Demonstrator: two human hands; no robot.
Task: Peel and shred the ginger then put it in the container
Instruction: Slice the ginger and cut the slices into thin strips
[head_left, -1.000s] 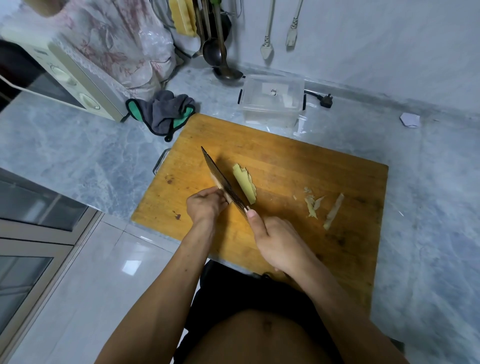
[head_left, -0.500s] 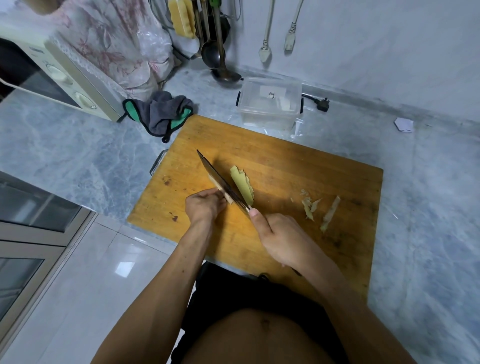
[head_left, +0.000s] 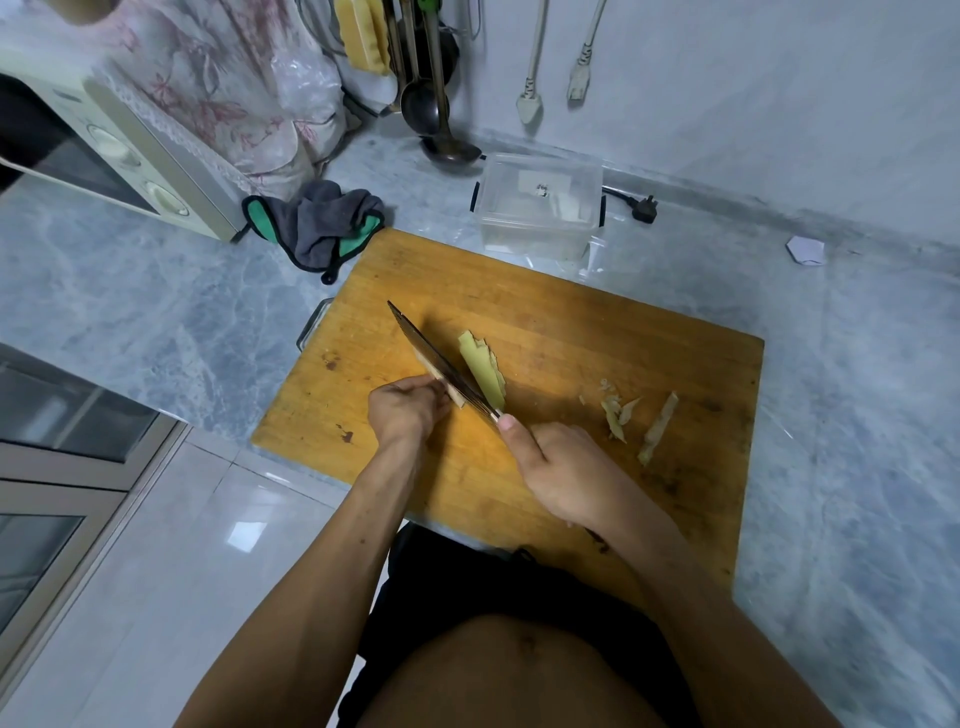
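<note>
Slicing step in hand: ginger (head_left: 451, 393) is pinned under curled left hand (head_left: 407, 411), cleaver (head_left: 439, 364) gripped by right hand (head_left: 563, 470); thin, even cuts are judged to be needed next, then shredding

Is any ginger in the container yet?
No, the clear container holds no ginger; the ginger slices lie on the cutting board beside the knife.

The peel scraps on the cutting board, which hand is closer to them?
Right. The right hand, gripping the cleaver, sits just left of the peel scraps; the left hand holds ginger beyond the blade, farther left.
</note>
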